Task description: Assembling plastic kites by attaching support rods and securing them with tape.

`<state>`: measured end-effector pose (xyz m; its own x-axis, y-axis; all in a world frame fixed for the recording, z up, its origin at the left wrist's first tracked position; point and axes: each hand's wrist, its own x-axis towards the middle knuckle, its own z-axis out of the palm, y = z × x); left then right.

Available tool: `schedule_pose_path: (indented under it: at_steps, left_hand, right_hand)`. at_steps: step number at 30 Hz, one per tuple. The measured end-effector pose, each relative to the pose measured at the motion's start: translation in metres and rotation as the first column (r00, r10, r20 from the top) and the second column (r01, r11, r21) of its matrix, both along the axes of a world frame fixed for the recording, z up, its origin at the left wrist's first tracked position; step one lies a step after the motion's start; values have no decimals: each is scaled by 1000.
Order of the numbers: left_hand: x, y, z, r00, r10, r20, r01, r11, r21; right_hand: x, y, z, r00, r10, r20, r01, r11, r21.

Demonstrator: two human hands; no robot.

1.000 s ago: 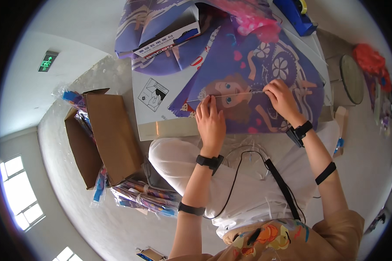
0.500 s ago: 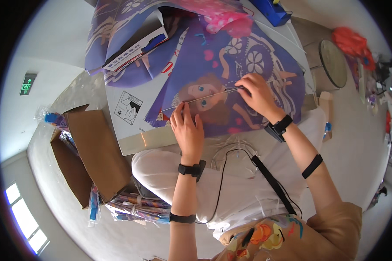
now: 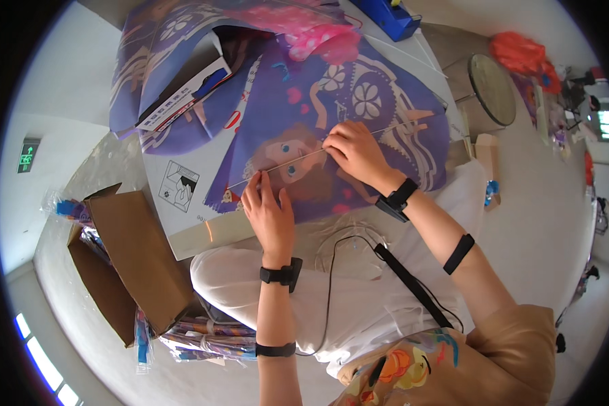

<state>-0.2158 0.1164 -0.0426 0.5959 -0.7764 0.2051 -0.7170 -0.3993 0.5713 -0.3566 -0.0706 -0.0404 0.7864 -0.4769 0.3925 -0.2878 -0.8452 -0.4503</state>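
- Left: a tilted, open cardboard box point(image 3: 135, 254), its upper end near the bench's left edge.
- Left of centre: the white bench point(image 3: 183, 237), a pale strip of its top showing between that edge and the sheet's pointed corner.
- Upper left: a small open carton point(image 3: 189, 91), its lower end near the bench's left side.
- Lower left: film-wrapped bundles point(image 3: 210, 340), touching or just behind the left forearm.
- Centre: the left hand point(image 3: 269, 210), half open, thumb apart, fingertips resting on the thin rod point(image 3: 294, 161).
- Centre: the purple printed sheet point(image 3: 304, 125) lies flat on the bench; the rod slants across it, rising rightward.
- Upper centre: pink film point(image 3: 325, 44) at the sheet's far edge.
- Right of centre: the right hand point(image 3: 358, 152), nearly closed, pinching the rod.
- Upper right: a round stool point(image 3: 492, 89) beyond the bench's right edge.
- Right: floor point(image 3: 534, 216) stretching well past the right forearm.
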Motion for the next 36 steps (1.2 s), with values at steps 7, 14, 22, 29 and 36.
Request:
schedule_pose_path:
  at_steps: [7, 14, 22, 29, 36]
  left_hand:
    - [2, 3, 0, 999, -4, 40, 4, 1000, -4]
    - [0, 2, -2, 1000, -13, 25, 13, 1000, -3]
    - [1, 2, -4, 998, -25, 58, 26, 1000, -14]
    - [1, 2, -3, 998, -27, 58, 27, 1000, -2]
    - [1, 0, -4, 997, -37, 67, 38, 999, -16]
  right_hand:
    - [1, 5, -1, 998, -33, 47, 30, 998, 62]
    - [-6, 2, -3, 999, -49, 18, 48, 997, 66]
    - [-9, 0, -6, 999, -47, -17, 48, 997, 60]
    - [-11, -2, -5, 999, -35, -41, 36, 999, 38]
    - [-12, -4, -6, 996, -44, -82, 44, 999, 5]
